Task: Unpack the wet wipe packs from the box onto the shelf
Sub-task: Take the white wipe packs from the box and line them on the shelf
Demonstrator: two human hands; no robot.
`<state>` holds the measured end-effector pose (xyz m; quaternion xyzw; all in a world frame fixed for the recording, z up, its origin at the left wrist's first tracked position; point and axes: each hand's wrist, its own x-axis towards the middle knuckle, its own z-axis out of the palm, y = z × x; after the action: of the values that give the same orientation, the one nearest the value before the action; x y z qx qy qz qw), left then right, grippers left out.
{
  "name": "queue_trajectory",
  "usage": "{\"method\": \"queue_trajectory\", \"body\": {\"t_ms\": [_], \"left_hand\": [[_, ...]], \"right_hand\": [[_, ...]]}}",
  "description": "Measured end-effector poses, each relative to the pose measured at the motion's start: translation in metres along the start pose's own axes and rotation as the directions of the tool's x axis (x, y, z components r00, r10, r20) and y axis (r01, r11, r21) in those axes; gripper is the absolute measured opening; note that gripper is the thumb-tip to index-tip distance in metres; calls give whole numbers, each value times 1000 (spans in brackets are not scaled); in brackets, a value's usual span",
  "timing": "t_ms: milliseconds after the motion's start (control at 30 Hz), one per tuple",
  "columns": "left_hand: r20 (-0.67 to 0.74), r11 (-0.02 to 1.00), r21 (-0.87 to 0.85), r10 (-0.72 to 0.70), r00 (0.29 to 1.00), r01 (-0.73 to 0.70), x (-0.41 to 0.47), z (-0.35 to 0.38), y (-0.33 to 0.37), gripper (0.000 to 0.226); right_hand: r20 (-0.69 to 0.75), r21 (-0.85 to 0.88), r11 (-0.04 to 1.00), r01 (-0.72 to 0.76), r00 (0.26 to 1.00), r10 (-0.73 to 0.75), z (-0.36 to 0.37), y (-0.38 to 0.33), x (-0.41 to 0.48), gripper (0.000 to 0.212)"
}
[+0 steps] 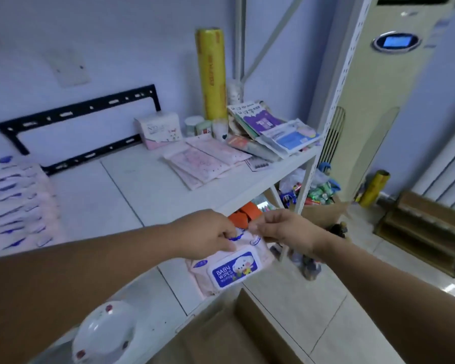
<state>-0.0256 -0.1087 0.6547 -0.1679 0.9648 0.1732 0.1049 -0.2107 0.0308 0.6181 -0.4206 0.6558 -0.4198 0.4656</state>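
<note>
The left hand is seen pinching the top edge of a wipe pack; the same edge is pinched by the right hand; the pack is held before the shelf, above the box, which is cut off below; the packs at the far left are blurred.

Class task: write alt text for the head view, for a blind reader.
A left hand and a right hand pinch a pink baby wipes pack with a blue lid before a white shelf; a row of similar packs lies on its left.
</note>
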Motion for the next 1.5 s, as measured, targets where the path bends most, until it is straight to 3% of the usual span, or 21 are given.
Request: {"method": "queue_trajectory", "body": {"t_ms": [67,333,433,567,633,733,867,1200,1400,1500], "left_hand": [[-48,999,35,-24,999,26,-34,-38,-6,29],[-181,973,63,-208,961,222,-169,-120,-61,20],[-169,957,74,-265,949,280,-209,-127,-89,18],[-159,937,28,-339,927,348,-255,-114,-127,16],[-165,928,13,-364,917,371,-271,-101,-145,18],[-187,917,-22,-394,900,397,-287,-74,-169,13],[-205,904,-62,-427,881,423,-294,-42,-192,22],[-237,841,-154,-541,807,519,-266,-20,-215,21],[-318,808,-25,-564,762,588,-251,-9,-217,21],[-366,799,-46,-572,734,599,-256,-2,-213,29]], "right_hand": [[71,20,997,69,995,-70,15,-44,4,56],[244,35,974,223,943,-225,126,-147,34,40],[270,33,972,232,935,-232,175,-159,46,47],[291,32,973,228,929,-227,238,-160,63,20],[283,11,974,226,934,-220,264,-156,69,19],[289,-48,973,226,936,-203,296,-143,78,34],[270,-118,959,258,938,-219,321,-123,89,79],[183,-191,959,207,968,-173,331,-107,119,42],[190,-233,952,199,969,-156,330,-82,140,30],[187,-247,940,235,964,-192,335,-78,142,27]]}}
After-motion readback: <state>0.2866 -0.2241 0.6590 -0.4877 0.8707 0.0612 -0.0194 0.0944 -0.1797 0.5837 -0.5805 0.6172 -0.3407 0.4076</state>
